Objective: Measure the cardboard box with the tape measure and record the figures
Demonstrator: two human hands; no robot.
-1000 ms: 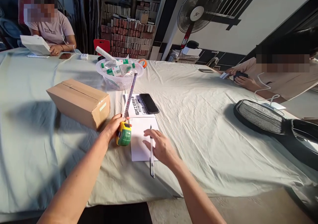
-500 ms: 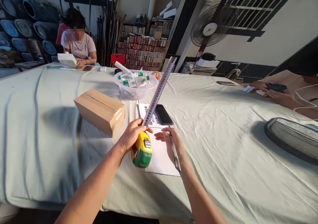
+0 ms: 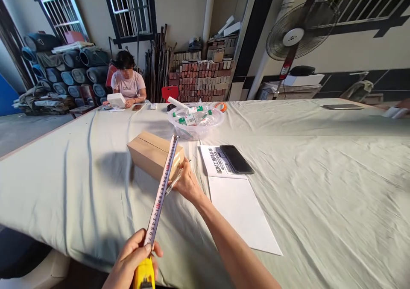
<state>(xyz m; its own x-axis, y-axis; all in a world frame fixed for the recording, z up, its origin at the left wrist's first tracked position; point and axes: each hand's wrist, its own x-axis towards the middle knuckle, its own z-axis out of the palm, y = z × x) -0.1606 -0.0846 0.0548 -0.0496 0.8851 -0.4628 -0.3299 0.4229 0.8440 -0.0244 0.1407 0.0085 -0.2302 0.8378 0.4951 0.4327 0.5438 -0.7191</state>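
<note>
My left hand (image 3: pixel 133 255) is closed round a yellow tape measure (image 3: pixel 144 275) at the bottom of the view. Its pulled-out blade (image 3: pixel 159 197) slants up and away, with the far end in front of the cardboard box (image 3: pixel 149 152). At the box's near right end is my right hand (image 3: pixel 188 181), closed on a slim pen (image 3: pixel 173 183). Whether those fingers also press on the box I cannot tell. To the right lies an open white booklet (image 3: pixel 241 214), with a black phone (image 3: pixel 237 159) on its printed upper page.
A clear basin (image 3: pixel 195 131) of plastic bottles stands behind the box, beside an orange tape roll (image 3: pixel 221 106). Across the table a person (image 3: pixel 128 84) handles a white box. Another person's hand shows at the right edge. A standing fan (image 3: pixel 293 37) is behind the table.
My left hand has brought the tape measure down and left, so its blade tip is now before the box. My right hand has moved left from the booklet to the box, still with the pen.
</note>
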